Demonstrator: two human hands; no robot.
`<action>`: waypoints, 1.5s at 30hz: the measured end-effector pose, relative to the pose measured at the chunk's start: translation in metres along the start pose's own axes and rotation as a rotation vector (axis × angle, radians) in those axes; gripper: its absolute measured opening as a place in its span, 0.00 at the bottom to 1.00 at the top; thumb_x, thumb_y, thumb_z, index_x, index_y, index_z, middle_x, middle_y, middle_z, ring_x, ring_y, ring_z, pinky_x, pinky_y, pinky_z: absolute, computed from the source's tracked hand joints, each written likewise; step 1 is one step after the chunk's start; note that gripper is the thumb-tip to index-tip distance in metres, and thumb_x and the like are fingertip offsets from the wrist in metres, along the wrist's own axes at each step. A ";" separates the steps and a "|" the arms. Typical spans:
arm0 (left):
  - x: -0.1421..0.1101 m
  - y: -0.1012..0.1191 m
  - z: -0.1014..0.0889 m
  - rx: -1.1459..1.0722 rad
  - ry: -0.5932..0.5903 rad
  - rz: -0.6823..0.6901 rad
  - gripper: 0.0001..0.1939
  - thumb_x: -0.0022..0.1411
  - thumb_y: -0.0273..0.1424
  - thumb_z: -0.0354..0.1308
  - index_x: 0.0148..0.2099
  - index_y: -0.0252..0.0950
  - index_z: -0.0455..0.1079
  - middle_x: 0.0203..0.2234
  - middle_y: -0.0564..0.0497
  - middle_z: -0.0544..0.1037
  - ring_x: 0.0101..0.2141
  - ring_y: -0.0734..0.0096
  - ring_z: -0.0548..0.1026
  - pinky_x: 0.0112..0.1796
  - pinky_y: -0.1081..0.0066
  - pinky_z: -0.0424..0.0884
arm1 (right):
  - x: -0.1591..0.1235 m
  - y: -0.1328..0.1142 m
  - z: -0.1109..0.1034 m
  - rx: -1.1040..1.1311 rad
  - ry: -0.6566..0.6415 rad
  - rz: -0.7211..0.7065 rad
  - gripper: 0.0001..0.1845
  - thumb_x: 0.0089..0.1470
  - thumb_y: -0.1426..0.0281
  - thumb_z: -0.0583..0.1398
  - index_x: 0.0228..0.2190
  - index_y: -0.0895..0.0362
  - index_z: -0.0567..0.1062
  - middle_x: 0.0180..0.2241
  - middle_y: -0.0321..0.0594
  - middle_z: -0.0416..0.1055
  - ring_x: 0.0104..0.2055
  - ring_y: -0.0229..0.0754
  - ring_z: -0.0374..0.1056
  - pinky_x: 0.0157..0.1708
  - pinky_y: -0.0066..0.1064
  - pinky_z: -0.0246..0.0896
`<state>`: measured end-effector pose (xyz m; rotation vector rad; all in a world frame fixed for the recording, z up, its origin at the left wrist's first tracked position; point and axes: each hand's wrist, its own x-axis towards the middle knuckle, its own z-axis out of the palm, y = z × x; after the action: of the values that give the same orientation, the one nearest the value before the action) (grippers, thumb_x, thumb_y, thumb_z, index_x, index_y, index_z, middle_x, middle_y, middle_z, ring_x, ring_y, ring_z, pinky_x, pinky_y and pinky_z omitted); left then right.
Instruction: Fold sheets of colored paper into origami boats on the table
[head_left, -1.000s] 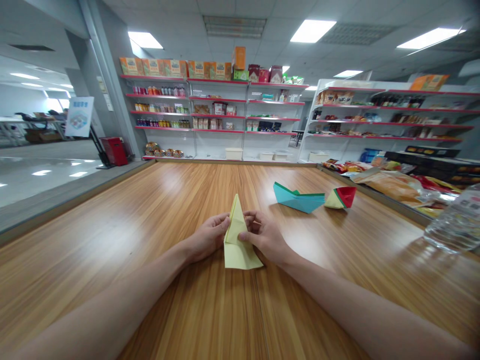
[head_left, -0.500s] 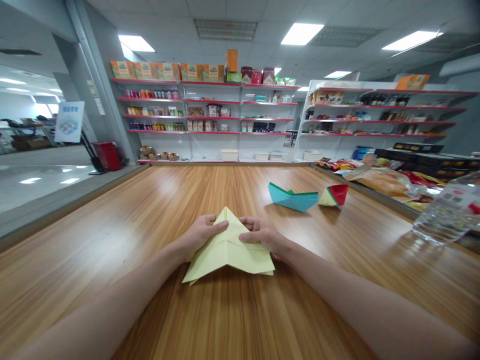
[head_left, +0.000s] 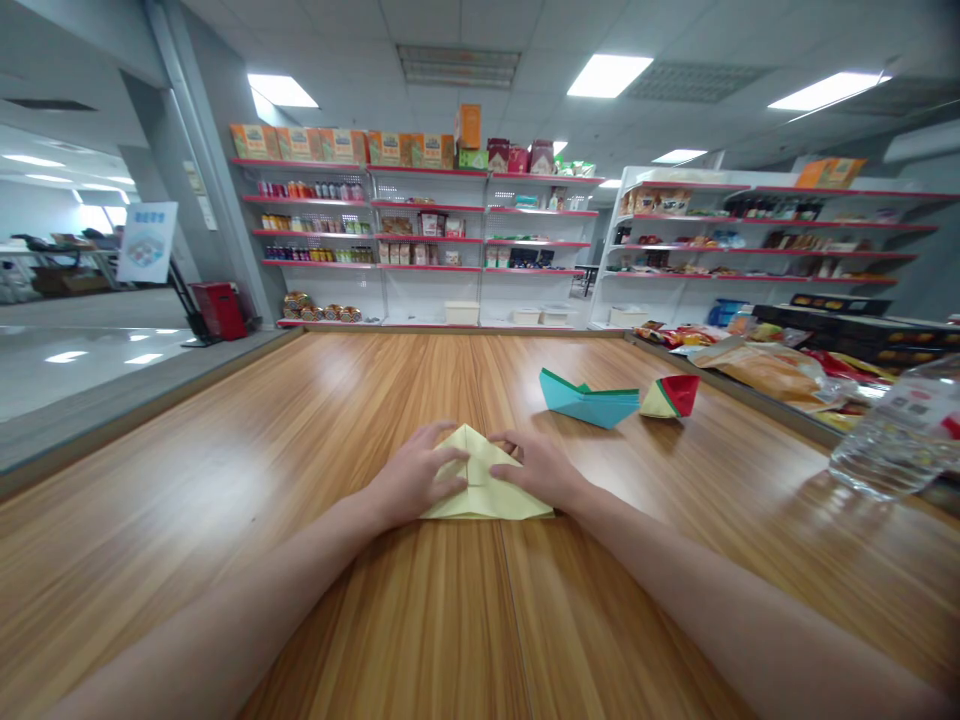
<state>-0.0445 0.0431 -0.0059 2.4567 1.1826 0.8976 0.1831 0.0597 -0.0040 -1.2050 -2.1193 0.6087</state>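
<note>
A pale yellow folded paper triangle lies flat on the wooden table, its tip pointing away from me. My left hand rests on its left half with fingers stretched flat. My right hand presses the right half, fingers also laid flat on the paper. Both hands meet near the centre fold. Nothing is gripped; the paper is held down against the table.
A teal paper boat and a small red, yellow and green folded paper sit further back on the right. A clear plastic bottle lies at the right edge beside snack packets. Store shelves stand behind.
The yellow paper stood upright and narrow a second ago, then opened into a wide triangle. Now it lies flat on the table with both hands pressing it down.
</note>
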 end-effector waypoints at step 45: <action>0.007 0.030 -0.032 0.187 -0.206 -0.080 0.18 0.57 0.46 0.53 0.31 0.41 0.79 0.20 0.47 0.78 0.20 0.67 0.70 0.25 0.70 0.55 | -0.017 -0.042 0.016 -0.497 0.231 -0.434 0.11 0.58 0.77 0.52 0.36 0.58 0.74 0.33 0.43 0.67 0.36 0.42 0.63 0.38 0.35 0.56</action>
<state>-0.0435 0.0290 0.0363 2.5499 1.3319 0.5185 0.1537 0.0235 0.0068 -0.9450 -2.2920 -0.2529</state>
